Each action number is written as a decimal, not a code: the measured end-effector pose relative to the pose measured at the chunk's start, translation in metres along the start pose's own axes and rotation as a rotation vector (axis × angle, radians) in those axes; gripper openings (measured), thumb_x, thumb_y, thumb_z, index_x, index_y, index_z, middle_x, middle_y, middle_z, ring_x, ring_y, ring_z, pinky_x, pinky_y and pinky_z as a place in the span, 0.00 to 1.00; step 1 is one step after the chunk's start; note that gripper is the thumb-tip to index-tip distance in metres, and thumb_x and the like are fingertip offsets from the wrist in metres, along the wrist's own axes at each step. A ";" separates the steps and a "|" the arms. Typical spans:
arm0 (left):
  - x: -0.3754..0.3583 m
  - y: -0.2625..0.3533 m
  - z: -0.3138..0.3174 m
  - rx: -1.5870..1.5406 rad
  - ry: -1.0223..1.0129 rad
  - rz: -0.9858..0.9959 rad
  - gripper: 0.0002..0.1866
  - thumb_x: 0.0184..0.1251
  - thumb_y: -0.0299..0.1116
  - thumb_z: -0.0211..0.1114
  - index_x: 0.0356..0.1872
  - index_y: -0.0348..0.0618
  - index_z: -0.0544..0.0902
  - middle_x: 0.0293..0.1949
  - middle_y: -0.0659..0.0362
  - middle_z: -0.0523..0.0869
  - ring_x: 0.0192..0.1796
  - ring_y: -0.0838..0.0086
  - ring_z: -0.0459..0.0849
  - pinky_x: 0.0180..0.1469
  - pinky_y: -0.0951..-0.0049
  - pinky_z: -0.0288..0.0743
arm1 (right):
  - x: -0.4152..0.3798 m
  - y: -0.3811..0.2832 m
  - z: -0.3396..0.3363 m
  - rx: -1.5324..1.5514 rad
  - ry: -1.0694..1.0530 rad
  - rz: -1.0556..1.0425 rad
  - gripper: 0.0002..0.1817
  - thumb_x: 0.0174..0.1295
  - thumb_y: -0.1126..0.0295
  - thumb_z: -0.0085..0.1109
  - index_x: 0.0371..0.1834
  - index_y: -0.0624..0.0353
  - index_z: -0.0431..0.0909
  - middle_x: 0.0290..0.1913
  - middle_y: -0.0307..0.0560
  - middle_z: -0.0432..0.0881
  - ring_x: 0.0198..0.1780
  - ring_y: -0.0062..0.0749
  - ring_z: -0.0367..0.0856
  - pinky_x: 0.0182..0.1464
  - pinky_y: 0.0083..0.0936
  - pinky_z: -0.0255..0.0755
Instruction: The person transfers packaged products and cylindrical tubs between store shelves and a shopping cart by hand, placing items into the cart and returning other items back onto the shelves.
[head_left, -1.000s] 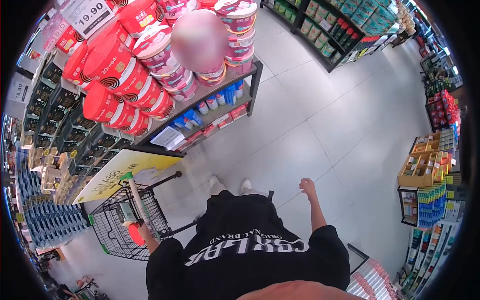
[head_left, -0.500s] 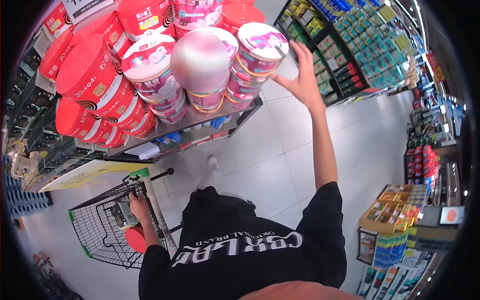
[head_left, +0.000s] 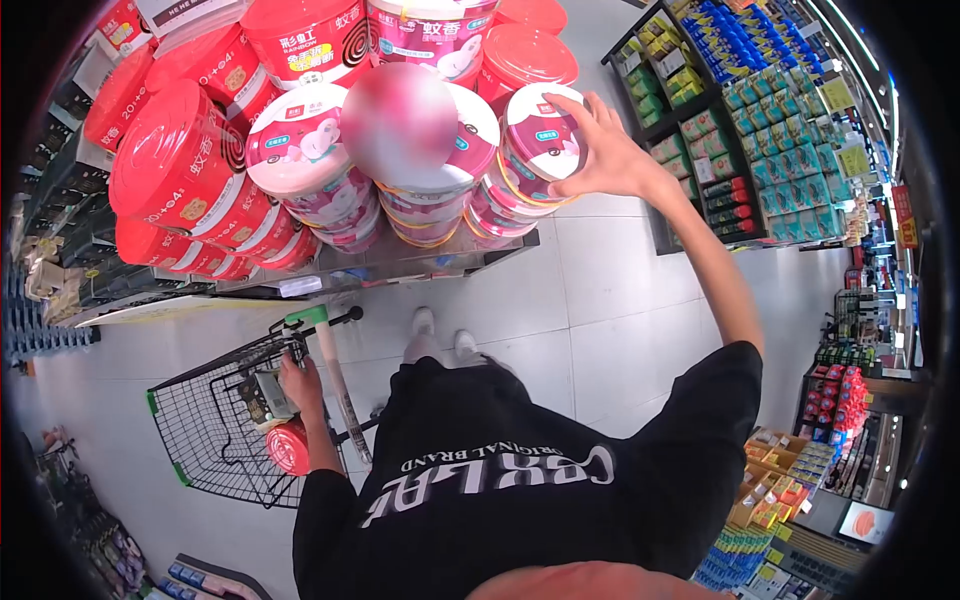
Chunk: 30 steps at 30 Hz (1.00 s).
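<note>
My right hand (head_left: 615, 150) spans the lid of a pink-and-white mosquito-coil tub (head_left: 541, 135), thumb on the near rim and fingers on the far right side. That tub tops the right-hand stack and leans slightly. Beside it stands another pink-and-white tub (head_left: 470, 140), its top partly covered by a blurred patch. My left hand (head_left: 300, 382) is curled down at the shopping cart (head_left: 215, 425), left of its handle; what its fingers close on is hidden. Near that hand in the cart are a dark box (head_left: 266, 398) and a red round-lidded item (head_left: 288, 448).
Red mosquito-coil tubs (head_left: 180, 150) are stacked at the left of the display shelf (head_left: 400, 268). Past a tiled aisle floor (head_left: 610, 300), a shelf rack (head_left: 690, 130) of packets stands at the right. Boxed goods (head_left: 780, 480) fill displays at lower right.
My right hand has moved from beside the right-hand tub onto its lid, and the tub now tilts. My body has shifted, and a second shoe shows. My left hand stays at the cart.
</note>
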<state>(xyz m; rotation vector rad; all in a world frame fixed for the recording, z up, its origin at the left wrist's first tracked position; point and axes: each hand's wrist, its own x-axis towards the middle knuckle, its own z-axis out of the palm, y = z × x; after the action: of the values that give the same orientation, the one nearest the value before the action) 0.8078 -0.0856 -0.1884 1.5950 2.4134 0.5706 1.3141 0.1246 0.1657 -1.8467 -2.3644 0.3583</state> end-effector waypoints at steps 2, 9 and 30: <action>0.002 0.015 -0.010 -0.003 0.112 0.161 0.23 0.59 0.32 0.63 0.54 0.35 0.71 0.49 0.41 0.77 0.51 0.47 0.75 0.52 0.52 0.70 | 0.000 0.004 -0.003 0.011 -0.003 -0.058 0.57 0.31 0.51 0.74 0.72 0.41 0.57 0.67 0.67 0.56 0.69 0.64 0.55 0.67 0.48 0.59; -0.003 0.302 -0.112 -0.961 -0.061 0.410 0.36 0.55 0.37 0.73 0.63 0.35 0.67 0.61 0.51 0.71 0.63 0.64 0.69 0.65 0.63 0.64 | -0.029 -0.002 -0.039 -0.045 0.031 -0.301 0.50 0.30 0.53 0.73 0.66 0.45 0.65 0.60 0.61 0.66 0.64 0.59 0.64 0.65 0.45 0.63; -0.138 0.350 -0.049 -1.628 -0.777 0.040 0.49 0.53 0.60 0.68 0.69 0.38 0.59 0.62 0.51 0.72 0.64 0.65 0.72 0.66 0.63 0.66 | -0.241 0.007 0.131 1.484 0.066 -0.024 0.51 0.60 0.56 0.64 0.77 0.63 0.39 0.74 0.54 0.52 0.73 0.35 0.53 0.72 0.28 0.46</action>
<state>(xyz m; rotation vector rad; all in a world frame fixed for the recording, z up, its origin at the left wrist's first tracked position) 1.1390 -0.1009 -0.0045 0.7641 0.7240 1.1437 1.3497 -0.1213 0.0492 -0.9844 -1.2198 1.4537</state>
